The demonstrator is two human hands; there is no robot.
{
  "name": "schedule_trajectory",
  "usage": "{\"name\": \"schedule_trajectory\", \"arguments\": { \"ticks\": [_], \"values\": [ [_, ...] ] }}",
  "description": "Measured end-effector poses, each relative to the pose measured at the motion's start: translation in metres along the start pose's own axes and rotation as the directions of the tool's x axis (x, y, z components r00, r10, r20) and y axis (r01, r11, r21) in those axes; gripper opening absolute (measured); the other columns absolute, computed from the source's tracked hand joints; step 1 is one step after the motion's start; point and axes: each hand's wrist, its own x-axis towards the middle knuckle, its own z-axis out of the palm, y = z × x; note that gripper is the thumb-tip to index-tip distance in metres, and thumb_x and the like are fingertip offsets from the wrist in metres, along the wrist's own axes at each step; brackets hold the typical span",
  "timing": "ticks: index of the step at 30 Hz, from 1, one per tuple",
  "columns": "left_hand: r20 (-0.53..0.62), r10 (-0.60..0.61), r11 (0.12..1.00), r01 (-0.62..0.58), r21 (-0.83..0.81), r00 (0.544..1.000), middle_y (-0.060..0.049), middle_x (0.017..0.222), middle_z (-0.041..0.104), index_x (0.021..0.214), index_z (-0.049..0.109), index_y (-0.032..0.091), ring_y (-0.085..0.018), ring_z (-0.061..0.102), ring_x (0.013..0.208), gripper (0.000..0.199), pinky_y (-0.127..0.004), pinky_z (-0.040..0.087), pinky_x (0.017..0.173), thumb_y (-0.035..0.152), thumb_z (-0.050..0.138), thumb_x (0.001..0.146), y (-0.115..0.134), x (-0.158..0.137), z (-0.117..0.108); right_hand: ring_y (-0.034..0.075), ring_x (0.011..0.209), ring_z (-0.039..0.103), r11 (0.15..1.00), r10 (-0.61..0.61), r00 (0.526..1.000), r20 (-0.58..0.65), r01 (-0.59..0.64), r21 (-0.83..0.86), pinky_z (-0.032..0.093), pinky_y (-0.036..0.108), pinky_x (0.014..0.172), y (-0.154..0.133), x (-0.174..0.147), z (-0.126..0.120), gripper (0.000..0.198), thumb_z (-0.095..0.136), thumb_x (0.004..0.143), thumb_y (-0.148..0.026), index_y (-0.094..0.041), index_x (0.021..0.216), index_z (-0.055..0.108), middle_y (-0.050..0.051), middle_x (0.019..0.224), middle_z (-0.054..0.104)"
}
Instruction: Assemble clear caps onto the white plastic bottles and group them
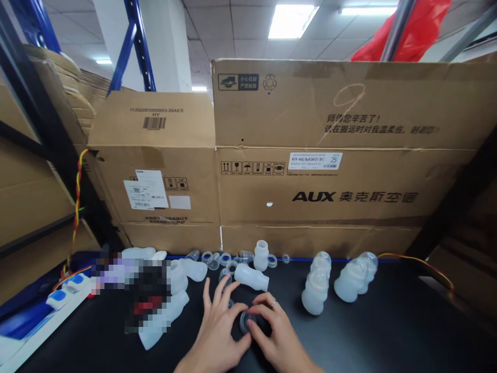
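Observation:
Low in the middle, a small round translucent plastic cap [244, 323] lies between my two hands. My left hand [221, 329] has its thumb and index finger on the cap's left side, while its other fingers stretch forward. My right hand [277, 334], with a ring on one finger, pinches the cap from the right. Just beyond my fingertips, a white translucent bottle [251, 277] lies on its side. Another bottle [261, 255] stands upright behind it. Part of a clear piece shows between my left fingers.
Several clear rings and cups [213, 261] line the back edge. Capped bottles [316, 285] stand in rows at right, near more bottles [351, 280]. More white bottles [165, 316] lie at left by a blurred dark patch. A power strip [66, 295] and cardboard panels [256, 197] border the black table.

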Motion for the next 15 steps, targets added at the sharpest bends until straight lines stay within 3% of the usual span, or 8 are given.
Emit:
{"name": "schedule_trajectory", "arguments": {
  "ticks": [4, 7, 15],
  "values": [
    [0.009, -0.018, 1.000, 0.018, 0.015, 1.000, -0.003, 0.155, 0.055, 0.111, 0.076, 0.040, -0.044, 0.031, 0.157, 0.035, -0.088, 0.009, 0.119, 0.025, 0.071, 0.080, 0.0035, 0.0033, 0.0014, 0.026, 0.111, 0.059, 0.997, -0.031, 0.999, -0.011, 0.031, -0.067, 0.049, 0.046, 0.101, -0.0017, 0.0044, 0.0000, 0.016, 0.058, 0.101, -0.019, -0.027, 0.101, 0.071, 0.006, 0.116, 0.060],
    [0.025, -0.033, 0.999, 0.032, 0.010, 0.999, -0.001, 0.159, 0.051, 0.107, 0.078, 0.041, -0.045, 0.026, 0.158, 0.035, -0.088, 0.009, 0.119, 0.025, 0.076, 0.077, 0.0075, 0.0065, 0.0013, 0.028, 0.112, 0.055, 0.980, -0.115, 0.990, -0.084, 0.099, -0.173, 0.047, 0.051, 0.098, -0.0035, 0.0051, -0.0007, 0.019, 0.059, 0.100, -0.015, -0.028, 0.099, 0.072, 0.007, 0.119, 0.058],
    [0.053, -0.006, 1.000, 0.005, 0.022, 0.999, 0.002, 0.163, 0.048, 0.114, 0.076, 0.048, -0.045, 0.021, 0.161, 0.039, -0.088, 0.005, 0.119, 0.029, 0.079, 0.079, 0.0078, 0.0065, 0.0030, 0.030, 0.106, 0.048, 0.943, -0.253, 0.912, -0.322, 0.158, -0.294, 0.047, 0.052, 0.089, 0.0057, -0.0014, 0.0078, 0.019, 0.058, 0.098, -0.013, -0.028, 0.097, 0.071, 0.008, 0.111, 0.048]
  ]
}}
